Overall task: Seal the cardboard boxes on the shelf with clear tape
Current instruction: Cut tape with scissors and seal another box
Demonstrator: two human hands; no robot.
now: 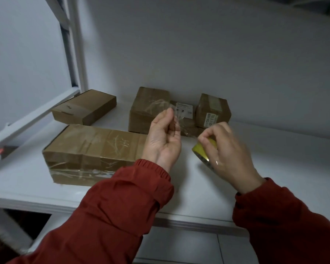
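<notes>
Above the front part of the white shelf [274, 159], a roll of clear tape [204, 151] is hanging in the air, looking yellowish on its wound face and glossy at the edge. A short strip [181, 121] is running up and left from it, so transparent that the boxes behind are showing through, with only faint shiny creases giving it away.

The right hand [229, 149] is gripping the roll, fingers curled round it and the back of the hand turned toward the camera. The left hand [163, 138] is pinching the free end of the strip between thumb and fingertips, palm facing the camera, raised a little higher than the roll. Both wrists are coming out of red sleeves [122, 206].

Just left of the hands, a long box [91, 149] is lying flat near the shelf's front edge, its brown top and front face shining under wrinkled bands of tape; its right end is hiding behind the left wrist. Further back, a flat box [84, 107] is sitting at the far left with little sheen on it. Against the grey wall [198, 44], a squarer box [147, 109] with crinkled tape across its face is standing beside a small box [183, 111] bearing a white label, and an upright box [212, 109] with a printed sticker is standing to the right. A white post [78, 54] is rising at the shelf's left rear corner.
</notes>
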